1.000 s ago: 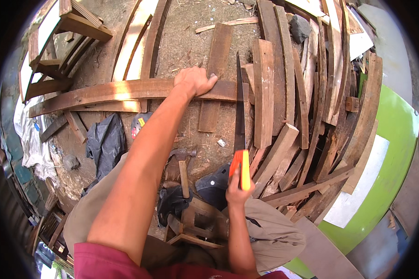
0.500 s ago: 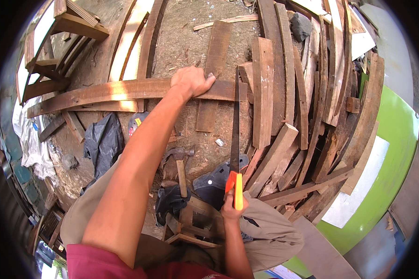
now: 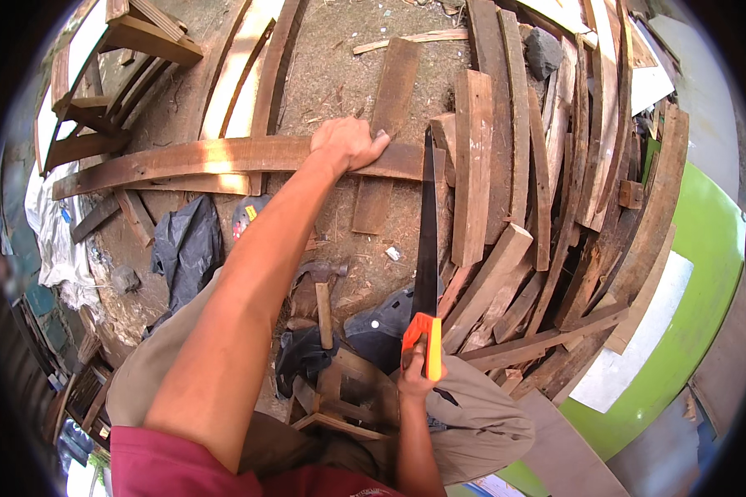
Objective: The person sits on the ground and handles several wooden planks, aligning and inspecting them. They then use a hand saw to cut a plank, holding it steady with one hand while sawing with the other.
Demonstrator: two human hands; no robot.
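The left hand (image 3: pixel 350 142) presses flat on a long curved plank (image 3: pixel 224 157) lying across the dirt ground (image 3: pixel 340 66), which looks heavy and stiff, while the right hand (image 3: pixel 419 377) grips the orange handle of a saw (image 3: pixel 427 248) whose thin blade looks bendy and sharp.

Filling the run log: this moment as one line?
left hand: pressing down curved plank | right hand: gripping handsaw by orange handle, blade on plank | stage: sawing
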